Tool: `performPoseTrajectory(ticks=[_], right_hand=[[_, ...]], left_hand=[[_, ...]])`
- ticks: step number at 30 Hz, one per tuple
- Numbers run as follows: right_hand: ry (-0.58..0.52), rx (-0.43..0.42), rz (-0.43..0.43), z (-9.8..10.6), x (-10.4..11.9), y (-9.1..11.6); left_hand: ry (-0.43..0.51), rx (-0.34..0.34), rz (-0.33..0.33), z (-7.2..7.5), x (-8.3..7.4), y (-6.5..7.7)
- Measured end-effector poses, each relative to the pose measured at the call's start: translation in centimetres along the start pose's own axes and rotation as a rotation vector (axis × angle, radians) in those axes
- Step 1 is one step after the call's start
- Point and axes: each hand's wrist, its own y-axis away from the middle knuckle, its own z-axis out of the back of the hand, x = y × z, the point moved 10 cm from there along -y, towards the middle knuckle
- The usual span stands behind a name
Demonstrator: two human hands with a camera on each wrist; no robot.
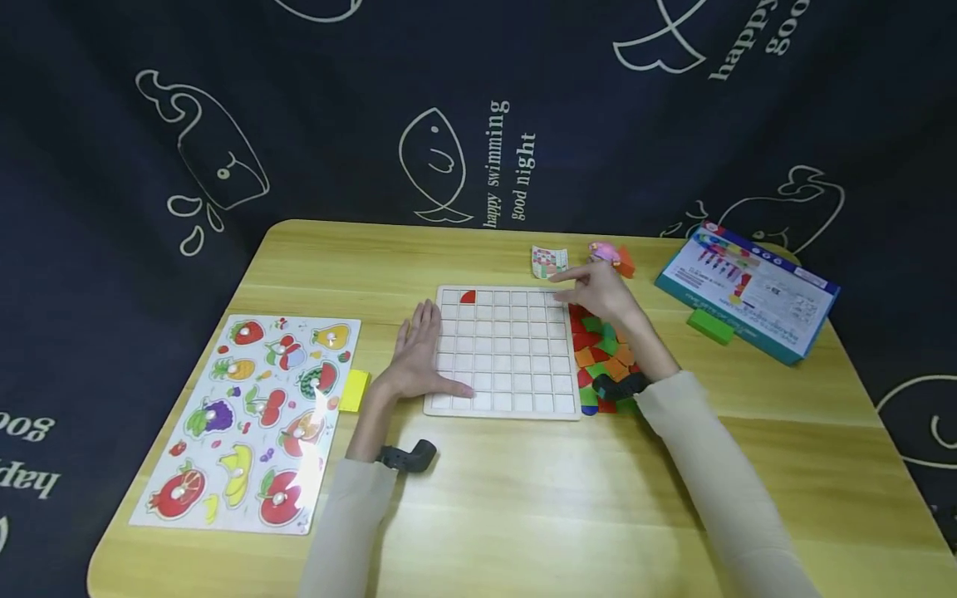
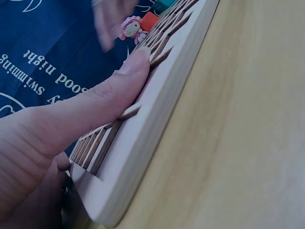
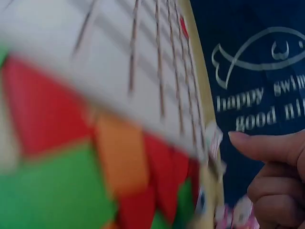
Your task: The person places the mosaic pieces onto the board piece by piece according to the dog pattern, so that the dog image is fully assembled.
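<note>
A white grid board point(image 1: 503, 355) of square cells lies mid-table, with one red quarter-circle piece point(image 1: 468, 297) in its top row. My left hand point(image 1: 415, 355) rests along the board's left edge, its thumb point(image 2: 102, 95) stretched over the near-left cells. Above the board's far right corner is my right hand point(image 1: 598, 292), index finger extended, with no piece visible in it. Just beyond that hand's fingers lies a small printed card point(image 1: 549, 262). Several red, green, orange and blue pieces point(image 3: 52, 186) are heaped along the board's right side, partly hidden under my right wrist.
A fruit knob puzzle point(image 1: 250, 423) lies at the left, a yellow block point(image 1: 355, 391) beside it. At the back right are a pink figurine point(image 1: 604, 252), an orange block point(image 1: 626, 263), a printed box point(image 1: 748, 291) and a green block point(image 1: 710, 326). A dark patterned cloth hangs behind.
</note>
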Motion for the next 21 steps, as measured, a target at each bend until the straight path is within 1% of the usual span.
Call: performPoseTrajectory(ticks=[3, 7, 12, 14, 16, 18, 21], right_hand=[[0.005, -0.043, -0.105, 1.9, -3.3, 0.7], [0.02, -0.045, -0.163, 2.6, -5.8, 1.2], [-0.002, -0.038, -0.17, 3.2, -7.2, 2.2], [-0.014, -0.032, -0.177, 3.5, -7.6, 2.7], [0.0, -0.016, -0.175, 3.8, -8.0, 3.2], [0.011, -0.002, -0.19, 4.2, -8.6, 3.8], [0.025, 0.034, -0.234, 4.8, -9.8, 5.1]], left_hand=[[0.006, -0.011, 0.001, 0.3, 0.1, 0.2], [0.004, -0.009, -0.004, 0.1, 0.2, 0.2], [0.001, -0.003, -0.009, -0.1, 0.0, 0.0], [-0.001, -0.001, 0.0, -0.2, 0.1, 0.0], [-0.009, -0.002, 0.009, -0.2, 0.2, 0.1], [-0.012, -0.003, 0.011, -0.3, 0.2, 0.1], [-0.006, -0.001, 0.008, -0.3, 0.1, 0.0]])
